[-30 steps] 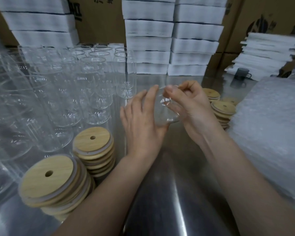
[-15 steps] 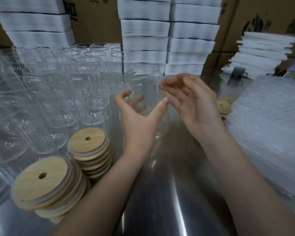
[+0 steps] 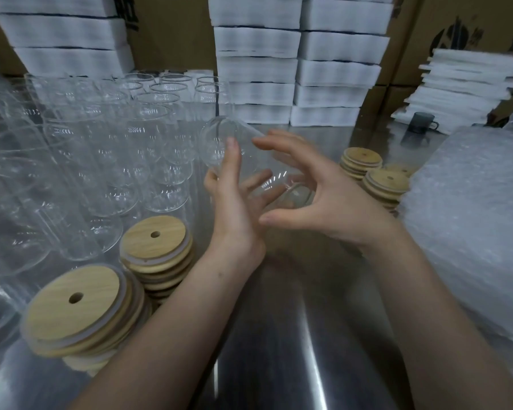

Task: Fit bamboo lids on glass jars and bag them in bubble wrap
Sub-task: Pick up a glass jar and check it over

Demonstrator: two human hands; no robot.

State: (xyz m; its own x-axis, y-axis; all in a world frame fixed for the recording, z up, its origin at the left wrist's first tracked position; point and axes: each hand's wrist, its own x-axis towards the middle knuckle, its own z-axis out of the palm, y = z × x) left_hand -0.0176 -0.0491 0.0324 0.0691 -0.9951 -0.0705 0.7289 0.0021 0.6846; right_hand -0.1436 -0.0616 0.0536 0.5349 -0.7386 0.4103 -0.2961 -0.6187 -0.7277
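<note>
A clear glass jar [image 3: 219, 137] lies tilted in the air over the steel table [image 3: 279, 335], one end up and to the left. My left hand [image 3: 234, 208] grips it, thumb over the glass and fingers showing through from behind. My right hand [image 3: 332, 202] is cupped around the jar's lower right end with fingers spread and the thumb underneath; I cannot tell whether it touches. Bamboo lids with a straw hole sit in stacks at the left [image 3: 154, 241] [image 3: 74, 303] and at the right [image 3: 387, 180]. A pile of bubble wrap bags [image 3: 471, 217] lies at the right.
Several empty glass jars [image 3: 116, 149] stand crowded on the left half of the table. White foam boxes [image 3: 296, 63] and cardboard cartons are stacked along the back. A dark mug [image 3: 421, 122] stands at the back right, in front of another foam pile.
The jar stood upright between my open hands half a second ago. Now it is tipped over toward the right, gripped in my left hand, with my right hand curled around its end.
</note>
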